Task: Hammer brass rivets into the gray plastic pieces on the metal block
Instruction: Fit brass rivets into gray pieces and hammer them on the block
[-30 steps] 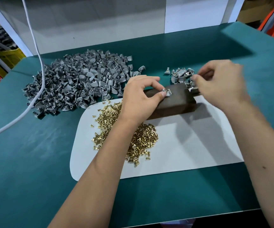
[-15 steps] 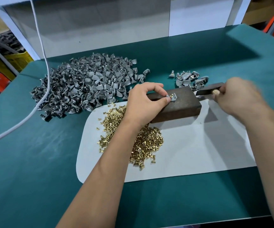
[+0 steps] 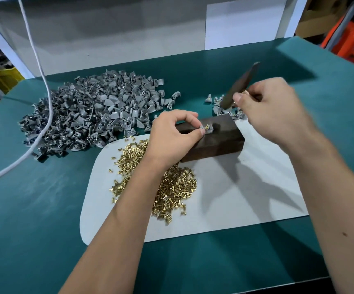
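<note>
Pinching gray plastic piece [image 3: 203, 130] with unseated brass rivet [image 3: 207, 126] on metal block [image 3: 216, 141], left hand [image 3: 171, 134]; right hand [image 3: 271, 111] gripping raised hammer [image 3: 240, 85]. Large pile [image 3: 91, 111] remaining, few finished pieces [image 3: 220, 107] done.

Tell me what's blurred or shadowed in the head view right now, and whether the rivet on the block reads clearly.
Head view: the raised hammer and right hand are motion-blurred; the left hand, pinching the gray piece, is sharp; the rivet stands clear on the block; both arms cast shadows on the white mat; wide-angle bending shows at the table edges.
</note>
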A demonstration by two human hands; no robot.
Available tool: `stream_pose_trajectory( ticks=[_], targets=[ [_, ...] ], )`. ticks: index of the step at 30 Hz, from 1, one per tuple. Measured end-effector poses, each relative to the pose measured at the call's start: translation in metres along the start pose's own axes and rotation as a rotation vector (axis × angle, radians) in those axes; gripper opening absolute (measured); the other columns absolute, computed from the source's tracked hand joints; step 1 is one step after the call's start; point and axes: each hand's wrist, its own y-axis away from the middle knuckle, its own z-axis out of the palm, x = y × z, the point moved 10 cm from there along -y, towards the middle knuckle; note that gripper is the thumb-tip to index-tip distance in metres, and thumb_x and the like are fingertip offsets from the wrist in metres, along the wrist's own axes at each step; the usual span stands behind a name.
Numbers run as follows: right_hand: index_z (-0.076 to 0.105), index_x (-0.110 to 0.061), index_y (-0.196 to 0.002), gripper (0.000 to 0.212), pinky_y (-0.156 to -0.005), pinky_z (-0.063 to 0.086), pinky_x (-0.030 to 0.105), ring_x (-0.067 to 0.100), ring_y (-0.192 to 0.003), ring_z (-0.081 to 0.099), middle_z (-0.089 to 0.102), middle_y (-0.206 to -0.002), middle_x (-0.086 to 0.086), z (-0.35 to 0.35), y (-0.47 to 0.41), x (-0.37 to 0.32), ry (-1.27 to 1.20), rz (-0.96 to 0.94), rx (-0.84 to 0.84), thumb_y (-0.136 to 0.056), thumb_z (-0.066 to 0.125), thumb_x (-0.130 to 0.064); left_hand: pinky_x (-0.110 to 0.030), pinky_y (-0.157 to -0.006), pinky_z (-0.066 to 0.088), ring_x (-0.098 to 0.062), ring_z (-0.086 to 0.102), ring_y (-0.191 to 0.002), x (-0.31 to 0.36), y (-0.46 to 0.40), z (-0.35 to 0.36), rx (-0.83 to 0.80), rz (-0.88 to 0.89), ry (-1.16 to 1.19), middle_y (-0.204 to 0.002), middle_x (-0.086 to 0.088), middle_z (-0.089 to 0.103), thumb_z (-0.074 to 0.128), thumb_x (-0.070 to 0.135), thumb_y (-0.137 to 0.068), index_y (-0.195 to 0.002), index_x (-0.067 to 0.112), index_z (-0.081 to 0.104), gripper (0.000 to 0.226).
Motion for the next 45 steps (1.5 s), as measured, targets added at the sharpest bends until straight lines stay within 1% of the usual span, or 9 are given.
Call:
stream_pose_trajectory(
  ticks=[6,9,20,24,27,32,37,42,45],
  targets=[
    [0.061,-0.009,-0.079,0.036,-0.068,0.052,0.037,0.030,-0.073,0.064,0.070,-0.073,0.009,0.010,0.011,-0.029,0.009,-0.095,-0.135,-0.104,0.051,-0.033,-0.040,-0.104,0.053,-0.008,0.068,-0.111,0.002,-0.001,0.001,-0.008,0.004,0.003,-0.113,0.003,0.074,0.082,0.010,-0.081,-0.079,0.017,0.079,0.008],
    [0.059,-0.008,-0.078,0.038,-0.071,0.051,0.043,0.036,-0.076,0.062,0.067,-0.076,0.014,0.017,0.014,-0.035,0.043,-0.121,-0.168,-0.105,0.050,-0.033,-0.042,-0.102,0.054,-0.012,0.070,-0.109,0.001,-0.002,0.001,-0.009,-0.006,0.019,-0.112,0.002,0.075,0.083,0.011,-0.080,-0.079,0.016,0.079,0.007],
    [0.057,-0.010,-0.074,0.041,-0.058,0.040,0.035,0.034,-0.069,0.059,0.062,-0.072,0.012,0.031,0.018,-0.033,0.184,-0.135,-0.260,-0.105,0.051,-0.036,-0.040,-0.100,0.056,-0.011,0.072,-0.102,-0.001,-0.002,0.002,-0.015,-0.016,0.034,-0.107,0.002,0.076,0.084,0.014,-0.078,-0.076,0.019,0.078,0.008],
    [0.057,-0.012,-0.073,0.040,-0.048,0.033,0.028,0.023,-0.056,0.049,0.054,-0.060,0.003,0.006,0.015,-0.043,0.153,-0.196,-0.127,-0.104,0.052,-0.036,-0.039,-0.100,0.056,-0.008,0.071,-0.103,-0.001,-0.001,0.001,-0.020,-0.025,0.017,-0.106,0.004,0.076,0.085,0.016,-0.080,-0.076,0.021,0.078,0.009],
    [0.057,-0.017,-0.080,0.033,-0.054,0.034,0.031,0.025,-0.060,0.050,0.055,-0.065,0.001,-0.009,0.019,-0.050,0.092,-0.253,0.022,-0.105,0.050,-0.037,-0.040,-0.100,0.056,-0.007,0.071,-0.102,0.000,-0.001,0.001,-0.029,-0.026,0.022,-0.106,0.004,0.076,0.084,0.014,-0.080,-0.075,0.023,0.078,0.012],
    [0.044,-0.016,-0.070,0.043,-0.065,0.041,0.037,0.037,-0.073,0.053,0.052,-0.072,0.007,0.032,0.018,-0.033,0.388,-0.126,-0.269,-0.104,0.050,-0.041,-0.040,-0.102,0.055,-0.010,0.072,-0.104,0.003,0.000,0.000,-0.027,-0.013,0.014,-0.106,0.000,0.076,0.085,0.011,-0.079,-0.079,0.015,0.078,0.008],
    [0.048,-0.020,-0.080,0.033,-0.063,0.038,0.034,0.035,-0.062,0.049,0.055,-0.071,0.009,-0.014,0.011,-0.054,0.192,-0.226,0.073,-0.103,0.047,-0.043,-0.039,-0.104,0.053,-0.007,0.070,-0.107,0.003,0.001,0.001,-0.033,-0.020,-0.009,-0.105,0.005,0.075,0.085,0.013,-0.080,-0.076,0.022,0.078,0.011],
    [0.043,-0.017,-0.071,0.041,-0.070,0.042,0.038,0.038,-0.080,0.053,0.060,-0.086,0.015,0.035,0.018,-0.029,0.453,-0.109,-0.280,-0.106,0.047,-0.040,-0.036,-0.103,0.054,-0.007,0.071,-0.105,0.005,0.002,-0.001,-0.023,-0.049,0.025,-0.108,-0.001,0.075,0.085,0.010,-0.079,-0.079,0.017,0.079,0.009],
    [0.046,-0.018,-0.073,0.040,-0.065,0.043,0.037,0.037,-0.069,0.054,0.054,-0.075,0.009,0.010,0.010,-0.036,0.419,-0.133,-0.142,-0.103,0.047,-0.044,-0.035,-0.101,0.055,-0.006,0.071,-0.103,0.006,0.003,0.000,-0.024,-0.057,0.024,-0.106,0.002,0.075,0.086,0.010,-0.079,-0.078,0.019,0.079,0.011]
  ],
)
